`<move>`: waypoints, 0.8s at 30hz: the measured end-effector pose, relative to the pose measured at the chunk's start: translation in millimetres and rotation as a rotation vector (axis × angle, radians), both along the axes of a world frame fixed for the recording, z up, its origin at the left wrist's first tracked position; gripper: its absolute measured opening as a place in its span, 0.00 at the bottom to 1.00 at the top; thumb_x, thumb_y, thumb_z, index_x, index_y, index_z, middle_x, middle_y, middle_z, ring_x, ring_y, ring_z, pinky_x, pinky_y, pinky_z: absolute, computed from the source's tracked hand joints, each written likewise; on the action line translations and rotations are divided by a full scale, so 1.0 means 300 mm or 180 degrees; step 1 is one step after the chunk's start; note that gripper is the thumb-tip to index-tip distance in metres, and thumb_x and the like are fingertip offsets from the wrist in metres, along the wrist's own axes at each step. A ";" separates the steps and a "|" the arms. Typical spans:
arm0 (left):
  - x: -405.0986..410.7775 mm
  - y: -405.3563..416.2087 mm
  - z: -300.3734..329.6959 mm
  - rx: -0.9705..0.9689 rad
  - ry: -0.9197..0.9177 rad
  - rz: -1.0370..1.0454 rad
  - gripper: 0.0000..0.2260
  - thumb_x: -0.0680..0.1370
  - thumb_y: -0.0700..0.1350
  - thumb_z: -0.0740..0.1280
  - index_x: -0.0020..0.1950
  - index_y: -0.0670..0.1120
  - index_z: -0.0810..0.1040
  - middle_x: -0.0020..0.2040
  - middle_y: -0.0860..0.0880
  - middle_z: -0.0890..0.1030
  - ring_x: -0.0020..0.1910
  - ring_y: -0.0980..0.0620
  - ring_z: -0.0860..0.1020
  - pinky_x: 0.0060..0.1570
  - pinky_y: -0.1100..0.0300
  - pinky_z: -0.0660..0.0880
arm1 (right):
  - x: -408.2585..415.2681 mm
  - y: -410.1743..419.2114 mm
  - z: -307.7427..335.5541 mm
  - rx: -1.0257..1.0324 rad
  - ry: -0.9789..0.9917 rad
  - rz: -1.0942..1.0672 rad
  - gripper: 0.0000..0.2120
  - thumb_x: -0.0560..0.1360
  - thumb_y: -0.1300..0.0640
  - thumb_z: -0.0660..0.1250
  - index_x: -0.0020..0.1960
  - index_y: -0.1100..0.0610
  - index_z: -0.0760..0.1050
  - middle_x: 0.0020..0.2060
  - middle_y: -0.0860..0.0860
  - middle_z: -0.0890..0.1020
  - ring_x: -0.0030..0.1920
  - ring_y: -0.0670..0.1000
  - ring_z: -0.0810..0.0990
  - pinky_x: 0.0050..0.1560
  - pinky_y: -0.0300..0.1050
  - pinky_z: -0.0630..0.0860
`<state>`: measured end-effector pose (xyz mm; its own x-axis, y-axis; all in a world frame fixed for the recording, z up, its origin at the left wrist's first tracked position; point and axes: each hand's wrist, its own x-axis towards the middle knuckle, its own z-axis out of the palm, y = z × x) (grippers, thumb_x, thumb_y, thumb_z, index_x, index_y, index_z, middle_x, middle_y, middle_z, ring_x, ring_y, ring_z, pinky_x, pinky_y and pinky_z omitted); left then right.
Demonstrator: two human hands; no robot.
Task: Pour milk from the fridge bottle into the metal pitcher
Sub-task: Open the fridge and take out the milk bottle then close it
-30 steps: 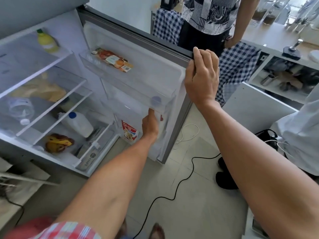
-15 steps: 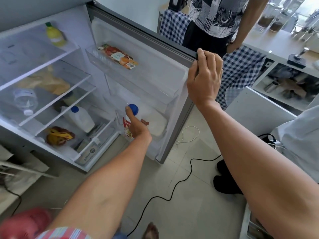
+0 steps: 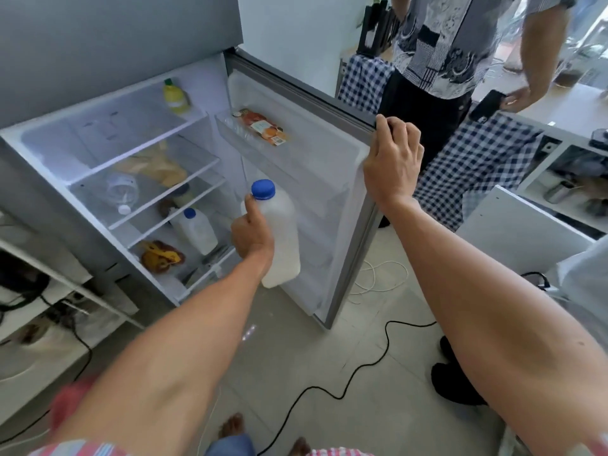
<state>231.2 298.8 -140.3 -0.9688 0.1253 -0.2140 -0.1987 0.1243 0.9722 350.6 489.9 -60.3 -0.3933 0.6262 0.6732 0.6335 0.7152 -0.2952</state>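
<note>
Left hand (image 3: 252, 233) grips the smooth blue-capped milk bottle (image 3: 283, 238); right hand (image 3: 391, 166) clasps the fridge door (image 3: 329, 179) edge.

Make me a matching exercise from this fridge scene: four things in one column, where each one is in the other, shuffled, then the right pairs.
Things
1. milk bottle
2. yellow squeeze bottle
3. orange packet
4. right hand

Places
A. top shelf inside the fridge
B. gripping the top edge of the open door
C. held in the left hand, clear of the fridge
D. lying in the top door rack

Pairs: 1-C, 2-A, 3-D, 4-B
</note>
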 end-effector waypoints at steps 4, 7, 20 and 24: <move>-0.052 -0.102 0.028 -0.0349 0.0482 -0.0400 0.31 0.79 0.68 0.53 0.30 0.45 0.72 0.36 0.39 0.83 0.39 0.38 0.83 0.44 0.39 0.82 | 0.001 -0.065 0.016 -0.0031 -0.0041 -0.0012 0.19 0.83 0.58 0.59 0.72 0.58 0.74 0.65 0.53 0.77 0.66 0.60 0.71 0.63 0.58 0.69; -0.083 -0.151 0.076 -0.0290 0.0549 -0.0474 0.27 0.80 0.64 0.55 0.30 0.47 0.72 0.37 0.38 0.84 0.40 0.38 0.84 0.44 0.39 0.83 | -0.005 -0.127 0.022 0.0024 -0.0098 -0.0018 0.18 0.83 0.58 0.60 0.71 0.58 0.75 0.63 0.54 0.78 0.63 0.60 0.72 0.59 0.57 0.69; -0.289 -0.483 0.192 -0.0339 0.0847 0.0019 0.19 0.82 0.49 0.62 0.34 0.42 0.74 0.30 0.50 0.74 0.30 0.54 0.71 0.31 0.61 0.65 | -0.130 -0.477 0.066 0.0668 -0.0071 0.0815 0.10 0.80 0.57 0.66 0.43 0.62 0.77 0.38 0.56 0.77 0.31 0.59 0.79 0.31 0.46 0.71; -0.368 -0.615 0.207 -0.0405 0.0900 0.0053 0.19 0.83 0.49 0.61 0.34 0.43 0.74 0.33 0.47 0.76 0.34 0.51 0.73 0.34 0.57 0.66 | -0.202 -0.628 0.054 0.0704 -0.0174 0.1188 0.13 0.82 0.52 0.65 0.49 0.62 0.78 0.42 0.56 0.79 0.35 0.61 0.80 0.36 0.50 0.74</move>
<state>120.7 114.4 -78.2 -0.9938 0.0984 0.0515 0.0746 0.2477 0.9660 290.0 301.4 -44.2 -0.6041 0.2774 0.7471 0.3299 0.9404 -0.0825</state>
